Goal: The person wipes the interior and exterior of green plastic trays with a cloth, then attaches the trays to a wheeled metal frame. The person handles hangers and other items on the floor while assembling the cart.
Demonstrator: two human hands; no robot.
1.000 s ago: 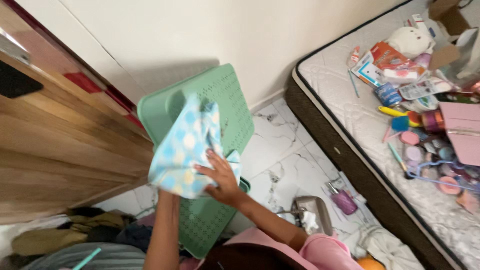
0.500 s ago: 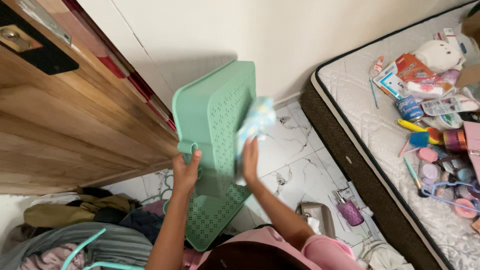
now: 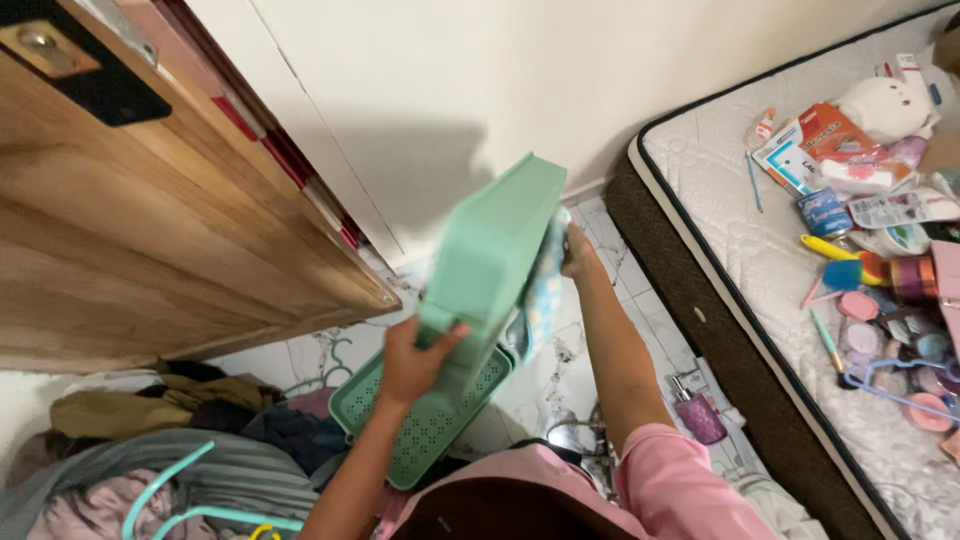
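Observation:
My left hand (image 3: 415, 358) grips the lower edge of a mint-green plastic basket (image 3: 490, 260), which I hold up on its side, edge-on to me. My right hand (image 3: 578, 250) presses a blue and white patterned cloth (image 3: 543, 290) against the basket's far face. A second perforated green basket (image 3: 430, 420) lies on the marble floor just below my left hand. Pink sleeves cover my upper arms.
A wooden door (image 3: 150, 230) stands at left, a white wall (image 3: 450, 90) behind. A mattress (image 3: 760, 270) at right holds several cosmetics, brushes and a white plush toy (image 3: 885, 105). Clothes and teal hangers (image 3: 160, 480) are piled at lower left. A purple pump bottle (image 3: 695, 410) stands on the floor.
The basket has turned from facing me flat to edge-on. My right hand with the cloth has slid to its far side, and my left hand now grips its lower edge.

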